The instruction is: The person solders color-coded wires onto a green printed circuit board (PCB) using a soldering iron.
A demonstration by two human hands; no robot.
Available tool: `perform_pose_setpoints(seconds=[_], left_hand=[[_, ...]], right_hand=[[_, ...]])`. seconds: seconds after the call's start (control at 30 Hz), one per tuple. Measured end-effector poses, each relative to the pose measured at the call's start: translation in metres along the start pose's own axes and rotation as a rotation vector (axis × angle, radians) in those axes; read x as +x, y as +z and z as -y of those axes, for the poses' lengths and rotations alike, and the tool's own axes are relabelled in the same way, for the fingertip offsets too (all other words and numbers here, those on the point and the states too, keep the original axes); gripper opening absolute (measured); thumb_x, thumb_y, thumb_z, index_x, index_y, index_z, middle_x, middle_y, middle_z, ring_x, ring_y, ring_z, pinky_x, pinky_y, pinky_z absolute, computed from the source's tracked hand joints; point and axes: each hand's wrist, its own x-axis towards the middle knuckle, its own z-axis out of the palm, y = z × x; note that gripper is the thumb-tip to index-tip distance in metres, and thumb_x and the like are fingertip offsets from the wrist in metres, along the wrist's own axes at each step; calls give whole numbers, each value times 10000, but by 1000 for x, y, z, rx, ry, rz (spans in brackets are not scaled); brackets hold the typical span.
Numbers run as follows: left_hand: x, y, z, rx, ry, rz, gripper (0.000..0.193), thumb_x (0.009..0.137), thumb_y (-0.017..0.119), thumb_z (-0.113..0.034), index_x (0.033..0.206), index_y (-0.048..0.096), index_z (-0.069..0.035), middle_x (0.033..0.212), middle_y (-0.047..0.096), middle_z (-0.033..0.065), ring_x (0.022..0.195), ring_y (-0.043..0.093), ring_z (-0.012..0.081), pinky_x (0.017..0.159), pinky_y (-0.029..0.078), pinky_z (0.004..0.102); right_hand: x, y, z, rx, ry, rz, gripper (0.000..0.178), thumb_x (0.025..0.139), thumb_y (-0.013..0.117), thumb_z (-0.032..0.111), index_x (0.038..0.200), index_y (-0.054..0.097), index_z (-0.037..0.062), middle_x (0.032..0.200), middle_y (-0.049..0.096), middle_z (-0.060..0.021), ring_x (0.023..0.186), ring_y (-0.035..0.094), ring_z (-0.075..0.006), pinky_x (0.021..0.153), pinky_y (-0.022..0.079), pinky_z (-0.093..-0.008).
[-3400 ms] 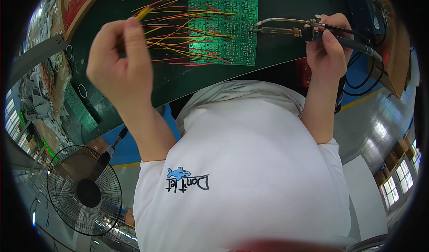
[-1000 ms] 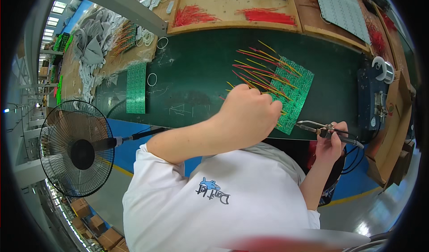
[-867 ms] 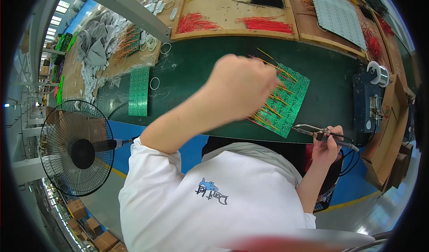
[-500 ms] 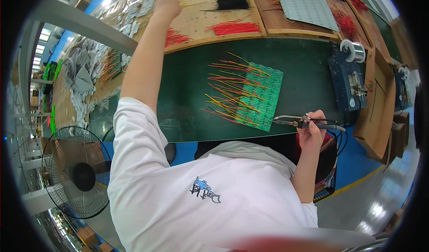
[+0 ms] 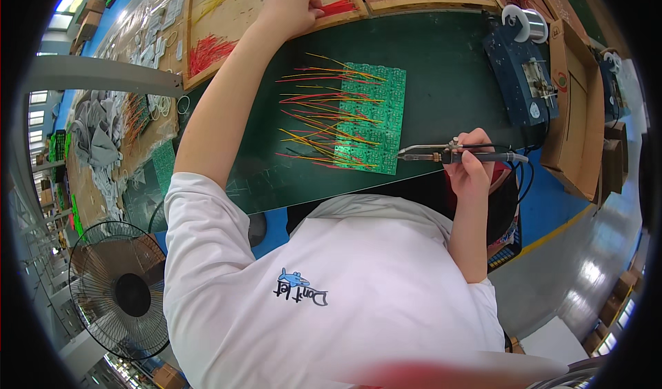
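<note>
Mid-frame: speckled green rectangular circuit board (image 5: 391, 116), thin red and yellow wires (image 5: 314, 117); flat dark-green surface (image 5: 448, 65) around.

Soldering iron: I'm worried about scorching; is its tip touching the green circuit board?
Cannot tell: the head view shows the soldering iron tip at the edge of the green circuit board; height is unclear.

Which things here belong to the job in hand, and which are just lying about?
Seemingly part of the job:
Green rectangular circuit board
Black-handled metal soldering tool, in the right hand
Thin red wire bundle, at the left hand

Seemingly just lying about:
Round black wire-cage fan
Crumpled grey cloth
Open brown cardboard box
</note>
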Motion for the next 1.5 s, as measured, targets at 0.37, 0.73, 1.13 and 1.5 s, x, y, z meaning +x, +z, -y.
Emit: perform_pose_setpoints(seconds=[0.37,0.73,1.13,1.5], left_hand=[[-2,-7,-3,114,26,-210,153,852,689,-234,951,746,-132,990,689,90,966,654,318,845,512,446],[9,1,21,-140,-95,-223,272,871,712,-326,956,755,-71,1056,694,99,907,682,276,838,519,389],[-4,-12,-13,-178,-21,-369,169,896,645,-158,876,660,9,819,690,191,817,685,335,755,511,420],[1,-12,-5,-334,16,-546,209,1032,499,-188,1047,584,2,821,692,155,799,681,314,736,510,403]], right_hand=[[-2,-2,1,14,-30,22,106,889,630,57,896,536,9,792,591,-98,542,495,-105,500,396,-237],[-5,-5,-1,-20,-44,26,104,874,636,44,894,539,9,785,592,-93,554,508,-108,494,399,-236],[-4,-7,-1,-20,-32,34,110,877,642,53,893,542,9,784,590,-93,552,506,-112,485,396,-237],[-3,-8,-1,-42,-31,40,122,888,646,71,907,546,4,795,589,-93,568,519,-112,486,400,-236]])
